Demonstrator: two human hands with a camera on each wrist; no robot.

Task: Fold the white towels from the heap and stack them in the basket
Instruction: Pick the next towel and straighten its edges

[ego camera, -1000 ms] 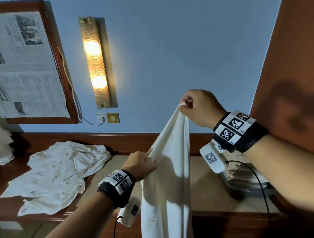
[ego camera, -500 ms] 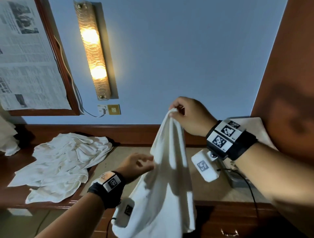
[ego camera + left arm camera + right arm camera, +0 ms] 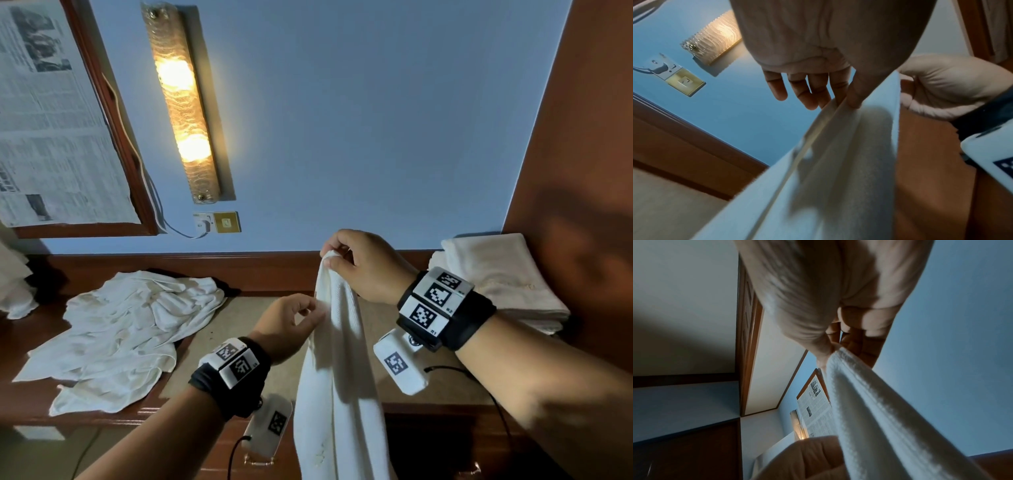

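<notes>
A white towel [image 3: 337, 377] hangs down in front of me, past the table's front edge. My right hand [image 3: 356, 263] pinches its top corner between thumb and curled fingers; the same pinch shows in the right wrist view [image 3: 830, 352] on the towel [image 3: 879, 418]. My left hand [image 3: 291, 323] pinches the towel's left edge a little lower, thumb against forefinger [image 3: 846, 100] on the hem [image 3: 818, 146]. The heap of white towels [image 3: 123, 329] lies crumpled at the table's left. Folded towels [image 3: 507, 287] are stacked at the right; the basket under them is hidden.
A wooden table [image 3: 239, 342] with a beige top runs along a blue wall. A lit wall lamp [image 3: 181, 102], a socket with a cable [image 3: 219, 222] and a framed newspaper [image 3: 51, 120] hang above. A brown wooden panel [image 3: 582, 154] stands at the right.
Both hands have come down and closer together with the towel. The left hand has slid up the towel's edge toward the right hand. The view has tilted, showing the folded stack at the right.
</notes>
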